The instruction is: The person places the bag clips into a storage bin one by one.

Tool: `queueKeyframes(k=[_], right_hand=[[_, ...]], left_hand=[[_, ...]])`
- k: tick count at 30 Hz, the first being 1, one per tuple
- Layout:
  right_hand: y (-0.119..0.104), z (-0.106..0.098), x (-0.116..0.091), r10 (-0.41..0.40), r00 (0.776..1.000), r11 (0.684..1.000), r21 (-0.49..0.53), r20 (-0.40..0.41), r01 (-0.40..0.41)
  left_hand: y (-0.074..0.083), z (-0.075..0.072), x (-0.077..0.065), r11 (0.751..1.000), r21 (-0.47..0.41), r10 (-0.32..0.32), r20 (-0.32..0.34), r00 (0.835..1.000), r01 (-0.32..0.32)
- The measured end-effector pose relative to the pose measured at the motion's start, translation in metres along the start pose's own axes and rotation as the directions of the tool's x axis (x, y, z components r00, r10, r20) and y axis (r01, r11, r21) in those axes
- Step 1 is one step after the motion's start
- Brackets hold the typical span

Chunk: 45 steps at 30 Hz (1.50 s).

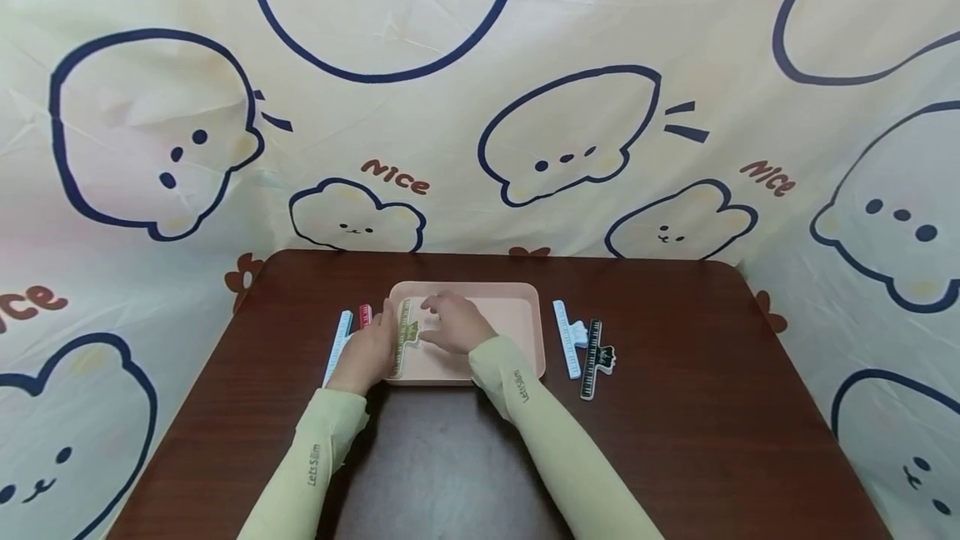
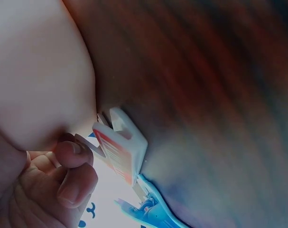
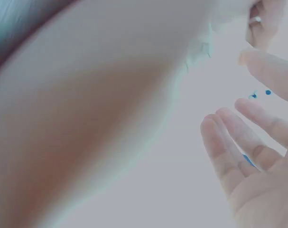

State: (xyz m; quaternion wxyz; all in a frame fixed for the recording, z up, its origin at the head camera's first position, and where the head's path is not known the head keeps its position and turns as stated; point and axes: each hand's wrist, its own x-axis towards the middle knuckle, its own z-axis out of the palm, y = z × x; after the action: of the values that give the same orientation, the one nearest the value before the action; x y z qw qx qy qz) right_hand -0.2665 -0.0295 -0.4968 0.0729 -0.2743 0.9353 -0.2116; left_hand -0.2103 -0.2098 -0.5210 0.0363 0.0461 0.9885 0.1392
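Note:
A pale pink tray [image 1: 472,369] lies on the table with a green ruler-shaped clip [image 1: 402,340] along its left side. At the tray's left edge is my left hand [image 1: 369,352]; in the left wrist view its bent fingers [image 2: 77,185] grip the tray's edge. My right hand [image 1: 459,323] hovers over the tray beside the green clip, fingers [image 3: 219,137] apart and nothing between them. Left of the tray, partly behind the left hand, are a red clip [image 1: 365,315] and a blue clip [image 1: 339,347].
To the right of the tray lie a light blue ruler clip [image 1: 567,340] and a black one [image 1: 592,361]. The dark brown table [image 1: 675,440] meets a printed cloth backdrop [image 1: 450,132] at the back and sides.

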Motion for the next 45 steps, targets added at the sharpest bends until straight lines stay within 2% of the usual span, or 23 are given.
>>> queueKeyframes(k=[8, 18, 23, 34, 45], right_hand=[[0.01, -0.04, -0.021, 0.034, 0.999, 0.999, 0.033, -0.013, -0.033], [0.05, -0.065, -0.048, 0.072, 0.995, 0.997, 0.001, -0.062, -0.072], [0.074, -0.08, -0.07, 0.114, 0.991, 0.994, 0.004, -0.077, -0.114], [0.144, -0.092, -0.125, 0.204, 0.972, 0.978, -0.024, -0.116, -0.208], [0.18, -0.093, -0.167, 0.279, 0.953, 0.96, 0.014, -0.121, -0.28]], left_hand=[[-0.001, -0.003, 0.002, 1.0, -0.009, -0.011, -0.006, 1.0, 0.011], [0.0, -0.004, 0.002, 1.0, -0.015, -0.016, 0.001, 1.0, 0.016], [0.002, -0.003, 0.003, 1.0, -0.022, -0.016, 0.008, 1.0, 0.016], [0.002, 0.0, 0.001, 1.0, 0.013, -0.01, 0.007, 1.0, 0.009], [0.001, 0.002, 0.002, 1.0, 0.019, -0.005, -0.002, 1.0, 0.005]])
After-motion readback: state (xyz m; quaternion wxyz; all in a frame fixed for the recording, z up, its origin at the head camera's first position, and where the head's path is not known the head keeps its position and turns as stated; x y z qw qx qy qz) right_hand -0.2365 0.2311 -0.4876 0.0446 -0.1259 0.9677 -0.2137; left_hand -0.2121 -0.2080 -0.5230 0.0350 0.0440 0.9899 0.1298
